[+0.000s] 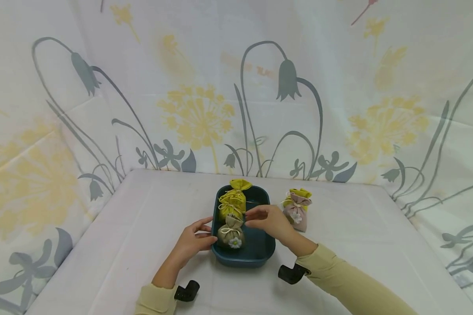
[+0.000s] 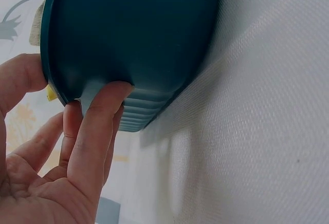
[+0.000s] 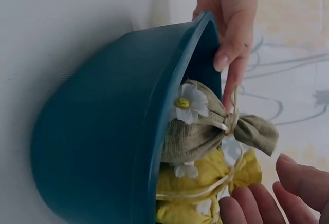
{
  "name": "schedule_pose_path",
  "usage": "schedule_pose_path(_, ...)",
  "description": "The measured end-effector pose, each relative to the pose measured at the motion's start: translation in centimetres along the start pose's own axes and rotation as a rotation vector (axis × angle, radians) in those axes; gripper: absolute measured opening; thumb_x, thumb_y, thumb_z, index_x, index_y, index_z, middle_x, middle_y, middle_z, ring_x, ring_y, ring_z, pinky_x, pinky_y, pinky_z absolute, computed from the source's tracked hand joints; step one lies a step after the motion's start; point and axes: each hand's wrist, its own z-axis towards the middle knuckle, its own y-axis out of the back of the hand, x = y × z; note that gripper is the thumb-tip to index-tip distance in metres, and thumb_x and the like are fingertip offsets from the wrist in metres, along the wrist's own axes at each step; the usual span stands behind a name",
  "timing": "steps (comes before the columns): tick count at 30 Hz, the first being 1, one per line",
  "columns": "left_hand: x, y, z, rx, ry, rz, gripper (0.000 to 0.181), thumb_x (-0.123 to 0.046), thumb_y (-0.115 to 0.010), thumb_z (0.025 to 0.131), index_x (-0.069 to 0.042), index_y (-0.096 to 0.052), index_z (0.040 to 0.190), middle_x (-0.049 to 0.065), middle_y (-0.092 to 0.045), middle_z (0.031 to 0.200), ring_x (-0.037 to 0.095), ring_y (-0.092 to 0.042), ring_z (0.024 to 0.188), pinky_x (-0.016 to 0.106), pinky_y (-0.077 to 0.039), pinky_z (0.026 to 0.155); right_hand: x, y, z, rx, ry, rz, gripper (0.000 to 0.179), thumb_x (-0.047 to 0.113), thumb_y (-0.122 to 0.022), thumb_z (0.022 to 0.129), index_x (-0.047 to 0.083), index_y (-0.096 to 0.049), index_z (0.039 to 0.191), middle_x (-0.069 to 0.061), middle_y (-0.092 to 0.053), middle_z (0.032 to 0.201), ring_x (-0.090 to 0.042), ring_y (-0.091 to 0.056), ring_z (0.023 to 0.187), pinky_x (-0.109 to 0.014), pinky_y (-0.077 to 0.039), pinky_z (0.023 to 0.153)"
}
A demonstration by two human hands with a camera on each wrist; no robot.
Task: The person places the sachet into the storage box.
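A dark teal plastic bin [image 1: 256, 251] stands on the table. My left hand [image 1: 193, 240] holds its left side, the thumb at the rim and the other fingers against the outer wall [image 2: 128, 34]. Along the bin's left side sit a taupe drawstring sachet [image 1: 225, 238] with a white flower and yellow drawstring sachets [image 1: 230, 212] behind it. Over the bin, my right hand [image 1: 273, 223] hovers just right of the taupe sachet's tied neck [image 3: 230, 125]. Its fingers are loosely bent, and nothing shows between them.
Right of the bin, a pinkish sachet [image 1: 301, 224] with a pale flower stands in front of a yellow sachet [image 1: 304, 193]. White cloth [image 1: 150, 210] covers the table. A flower-printed curtain [image 1: 205, 65] rises behind it.
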Motion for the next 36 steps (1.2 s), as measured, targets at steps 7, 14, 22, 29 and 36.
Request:
schedule_pose_path(7, 0.0, 0.1, -0.1, 0.003, 0.012, -0.004, 0.061, -0.003, -0.07, 0.081, -0.005, -0.045, 0.137, 0.015, -0.049, 0.107, 0.02, -0.06, 0.094, 0.036, -0.056, 0.071, -0.5, 1.0, -1.2, -0.091, 0.006, -0.001, 0.027, 0.016, -0.071, 0.083, 0.003, -0.067, 0.106, -0.009, -0.067, 0.1, -0.02, -0.063, 0.092, -0.035, -0.052, 0.08)
schedule_pose_path(14, -0.1, 0.0, -0.1, -0.015, 0.013, -0.003, 0.06, -0.002, -0.069, 0.081, -0.004, -0.046, 0.136, 0.015, -0.049, 0.107, 0.02, -0.06, 0.093, 0.036, -0.056, 0.071, -1.6, 2.5, -2.4, -0.183, -0.024, -0.013, 0.029, 0.015, -0.072, 0.082, 0.001, -0.067, 0.106, -0.008, -0.067, 0.1, -0.02, -0.063, 0.092, -0.035, -0.052, 0.08)
schedule_pose_path(22, 0.0, 0.0, 0.0, -0.011, 0.014, 0.003, 0.06, -0.002, -0.069, 0.081, -0.004, -0.046, 0.136, 0.015, -0.049, 0.107, 0.019, -0.06, 0.093, 0.036, -0.056, 0.071, -3.5, 4.1, -3.2, -0.263, -0.034, -0.01, 0.03, 0.014, -0.073, 0.081, -0.001, -0.066, 0.106, -0.01, -0.067, 0.1, -0.02, -0.064, 0.089, -0.029, -0.053, 0.076)
schedule_pose_path(29, 0.2, 0.1, 0.1, 0.002, 0.008, 0.011, 0.06, -0.005, -0.07, 0.082, -0.005, -0.045, 0.136, 0.015, -0.049, 0.107, 0.02, -0.06, 0.093, 0.036, -0.056, 0.071, -4.7, 5.1, -3.8, -0.324, -0.03, -0.006, 0.03, 0.011, -0.073, 0.081, -0.003, -0.065, 0.106, -0.014, -0.065, 0.102, -0.017, -0.063, 0.089, -0.022, -0.051, 0.075)
schedule_pose_path(36, 0.1, 0.0, 0.2, -0.013, 0.012, 0.007, 0.059, -0.002, -0.07, 0.081, -0.005, -0.047, 0.136, 0.014, -0.049, 0.106, 0.019, -0.06, 0.092, 0.036, -0.056, 0.071, -6.0, 5.9, -4.3, -0.387, -0.077, -0.018, 0.033, 0.013, -0.072, 0.082, -0.004, -0.065, 0.109, -0.014, -0.066, 0.102, -0.01, -0.061, 0.087, -0.017, -0.05, 0.073)
